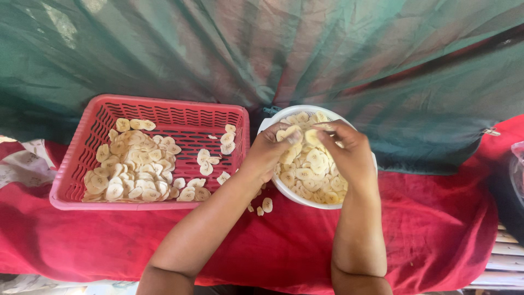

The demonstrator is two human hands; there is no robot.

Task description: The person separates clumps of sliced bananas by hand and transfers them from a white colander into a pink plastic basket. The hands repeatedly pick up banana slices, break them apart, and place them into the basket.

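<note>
Pale, thin, round banana slices (311,169) fill the white round plastic bowl (284,191) at centre frame, on the red cloth-covered tabletop (436,229). Both hands are over the bowl's upper half.

Left hand (270,150): fingers drawn together, pinching a slice or two (289,133) at the fingertips. Right hand (346,147): fingers curled in, pinching another slice (312,136) just beside the left's. From my view the two pinches nearly touch; I cannot tell whether they share one stuck-together clump.

Red rectangular slotted plastic basket (164,106) sits left of the bowl, edges near but apart. Its lower left holds a loose layer of slices (131,169), with scattered ones toward its right side.

My judgement on handling: these slices look thin and likely brittle or sticky, so a light fingertip pinch at the edges seems better than a squeeze; peeling stuck ones apart sideways over the bowl would catch any drops.

Counts: one bowl, one basket, two hands. Three or so stray slices (266,205) lie on the cloth between basket and bowl, lower centre. Slices in basket and bowl are too many and too overlapped to count.

Green draped tarpaulin (273,49) fills the upper frame. A clear container edge (517,164) shows at far right, mostly cut off.
</note>
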